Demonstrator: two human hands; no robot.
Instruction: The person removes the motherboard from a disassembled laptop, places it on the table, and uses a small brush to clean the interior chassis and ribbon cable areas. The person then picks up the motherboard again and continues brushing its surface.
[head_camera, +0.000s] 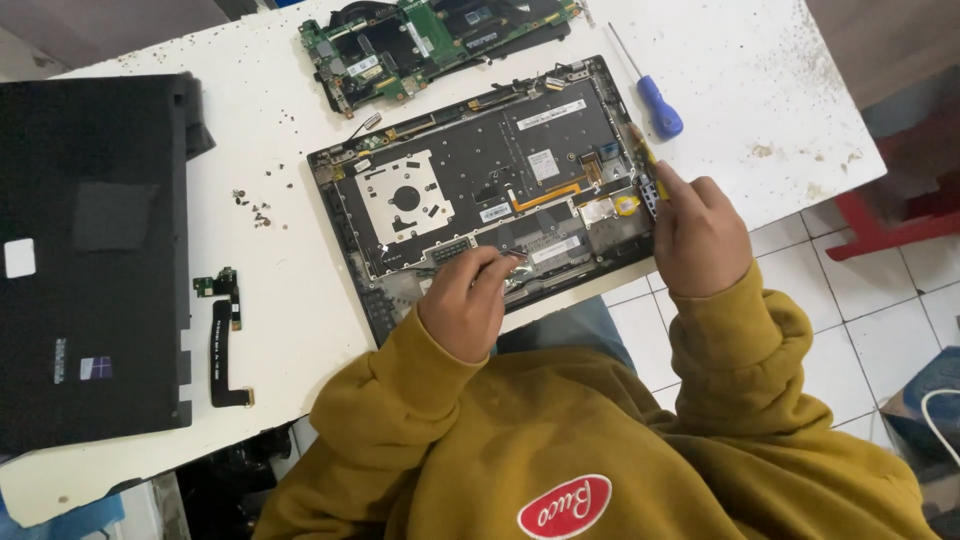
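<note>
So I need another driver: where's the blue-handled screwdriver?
The blue-handled screwdriver lies on the white table, just beyond the right hand, beside the opened laptop base.

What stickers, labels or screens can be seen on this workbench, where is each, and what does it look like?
Long white rectangular sticker: upper right of the open laptop chassis.
Small white square sticker: chassis middle.
White strip label: near edge of the chassis, between the hands.
Blank white square sticker: left edge of the black laptop cover.
Small purple four-pane sticker: lower on that cover.
No lit screens.
</note>
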